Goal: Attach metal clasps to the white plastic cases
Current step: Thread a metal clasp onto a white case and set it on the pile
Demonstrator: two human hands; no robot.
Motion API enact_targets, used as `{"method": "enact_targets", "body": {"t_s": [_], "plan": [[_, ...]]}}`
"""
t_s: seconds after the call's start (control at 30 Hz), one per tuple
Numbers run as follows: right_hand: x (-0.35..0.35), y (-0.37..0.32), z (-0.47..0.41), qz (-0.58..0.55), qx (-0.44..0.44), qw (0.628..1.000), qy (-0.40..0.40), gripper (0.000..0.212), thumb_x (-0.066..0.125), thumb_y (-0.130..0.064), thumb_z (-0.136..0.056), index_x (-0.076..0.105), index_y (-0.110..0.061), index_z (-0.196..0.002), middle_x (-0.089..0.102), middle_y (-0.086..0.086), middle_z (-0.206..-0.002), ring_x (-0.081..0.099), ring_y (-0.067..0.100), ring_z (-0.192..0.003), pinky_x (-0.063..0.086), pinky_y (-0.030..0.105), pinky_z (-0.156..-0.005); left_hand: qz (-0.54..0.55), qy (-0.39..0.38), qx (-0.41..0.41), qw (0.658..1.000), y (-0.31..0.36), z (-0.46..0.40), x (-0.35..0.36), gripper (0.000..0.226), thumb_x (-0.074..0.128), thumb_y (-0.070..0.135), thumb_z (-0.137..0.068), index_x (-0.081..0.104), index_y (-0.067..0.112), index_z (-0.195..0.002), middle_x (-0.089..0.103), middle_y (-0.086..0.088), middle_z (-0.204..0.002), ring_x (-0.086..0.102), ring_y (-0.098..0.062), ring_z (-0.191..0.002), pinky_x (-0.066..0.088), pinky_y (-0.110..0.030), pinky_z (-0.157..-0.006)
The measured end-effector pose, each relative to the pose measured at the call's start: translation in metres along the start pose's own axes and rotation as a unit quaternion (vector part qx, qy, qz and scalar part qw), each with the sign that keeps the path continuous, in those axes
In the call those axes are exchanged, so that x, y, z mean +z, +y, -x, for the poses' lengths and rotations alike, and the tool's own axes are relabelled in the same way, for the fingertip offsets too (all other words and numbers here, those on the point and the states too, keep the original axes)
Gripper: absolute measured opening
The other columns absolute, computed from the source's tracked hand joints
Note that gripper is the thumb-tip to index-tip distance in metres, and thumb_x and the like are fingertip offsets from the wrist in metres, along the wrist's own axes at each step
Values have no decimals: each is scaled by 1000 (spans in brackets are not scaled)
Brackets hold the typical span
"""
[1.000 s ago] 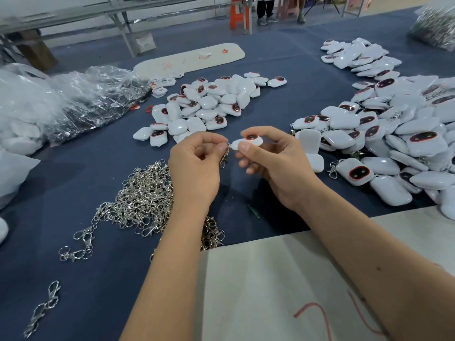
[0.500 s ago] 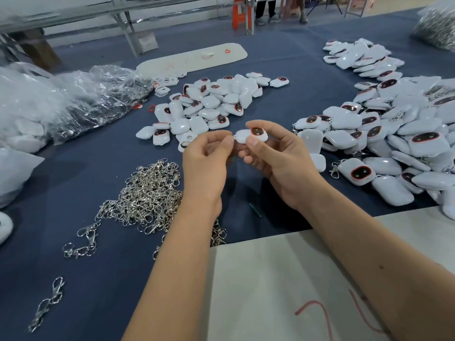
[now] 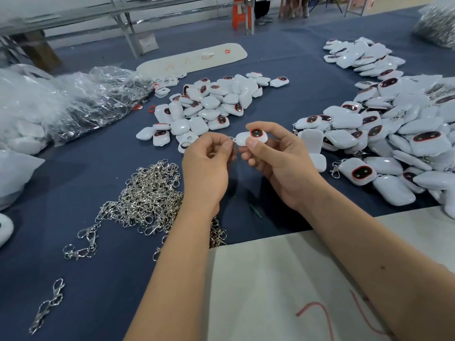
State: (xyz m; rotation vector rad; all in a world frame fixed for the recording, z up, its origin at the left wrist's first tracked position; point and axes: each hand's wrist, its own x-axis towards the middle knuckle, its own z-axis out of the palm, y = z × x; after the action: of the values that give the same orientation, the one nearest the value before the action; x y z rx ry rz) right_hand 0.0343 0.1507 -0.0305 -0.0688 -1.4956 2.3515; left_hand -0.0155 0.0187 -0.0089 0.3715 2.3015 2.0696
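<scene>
My right hand [image 3: 278, 156] pinches a white plastic case [image 3: 248, 137] with a dark red-rimmed window, held above the blue cloth. My left hand [image 3: 209, 163] pinches a small metal clasp [image 3: 231, 139] at the case's left end; most of the clasp is hidden by my fingers. A tangled heap of silver clasps [image 3: 147, 195] lies below and left of my left hand. A pile of white cases [image 3: 211, 104] lies beyond my hands. A bigger pile of cases [image 3: 394, 139], some with clasps on them, fills the right side.
Clear plastic bags [image 3: 81, 102] lie at the left. A white sheet with red marks [image 3: 283, 286] covers the near table edge under my right forearm. Loose clasps [image 3: 49, 303] lie at the near left. A white board [image 3: 194, 59] lies at the back.
Both hands have risen slightly and moved away from me with the case. The case has turned so its dark window faces up, and the clasp now meets its left end.
</scene>
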Motion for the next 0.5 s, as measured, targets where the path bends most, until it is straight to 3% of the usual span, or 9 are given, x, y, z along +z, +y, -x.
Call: {"method": "enact_targets", "body": {"t_s": [0.07,0.13,0.2,0.3,0.33,0.4,0.47,0.5], "plan": [[0,0,0,14,2,1000,1,22,67,-1,-97,68,-9,-117,73,10,-85,66,14,-71,53,20,-66,-155,-6,92,984,-2,-2,-5,18,64,4,-96,67,14,-81,68,-4,-76,62,-19,-73,52,-37,-75],[0,0,0,31,4,1000,4,21,66,-3,-98,67,-9,-118,72,9,-85,64,14,-69,51,20,-64,-294,-14,176,939,0,-1,-8,16,63,4,-93,66,14,-82,64,2,-76,59,-22,-77,49,-41,-75],[0,1,0,53,0,999,9,21,67,-5,-99,68,-10,-119,71,8,-84,62,13,-68,49,21,-63,-360,-28,214,908,2,-2,-10,15,60,3,-93,67,14,-86,65,-1,-84,59,-27,-83,49,-46,-78],[2,1,0,97,-12,995,8,22,65,-5,-100,67,-12,-121,67,8,-85,59,13,-67,45,23,-62,-405,-43,206,890,3,-3,-11,15,60,4,-93,71,15,-91,68,-3,-88,60,-28,-86,49,-48,-81],[2,1,1,102,-13,995,10,24,64,-5,-100,66,-11,-123,65,9,-87,58,13,-67,44,24,-62,-396,-44,194,896,2,-2,-11,15,62,4,-93,72,15,-91,69,-2,-87,62,-26,-85,50,-46,-81],[2,1,0,82,-10,996,17,27,62,-4,-101,65,-9,-127,65,10,-88,57,13,-67,43,25,-62,-291,-26,139,946,0,0,-8,11,68,7,-93,74,14,-88,71,2,-81,65,-18,-79,53,-39,-81],[2,0,0,47,-6,999,17,29,61,-2,-102,64,-8,-130,67,11,-87,57,14,-68,44,24,-62,-83,5,22,996,0,2,-2,9,68,8,-95,74,12,-90,72,-1,-78,63,-13,-70,55,-34,-75],[1,0,-1,33,-7,999,13,30,60,-1,-102,63,-7,-131,67,12,-87,57,14,-69,45,23,-62,26,4,-49,998,0,3,1,9,66,8,-97,74,10,-93,72,-5,-79,62,-12,-69,54,-30,-71]]}}
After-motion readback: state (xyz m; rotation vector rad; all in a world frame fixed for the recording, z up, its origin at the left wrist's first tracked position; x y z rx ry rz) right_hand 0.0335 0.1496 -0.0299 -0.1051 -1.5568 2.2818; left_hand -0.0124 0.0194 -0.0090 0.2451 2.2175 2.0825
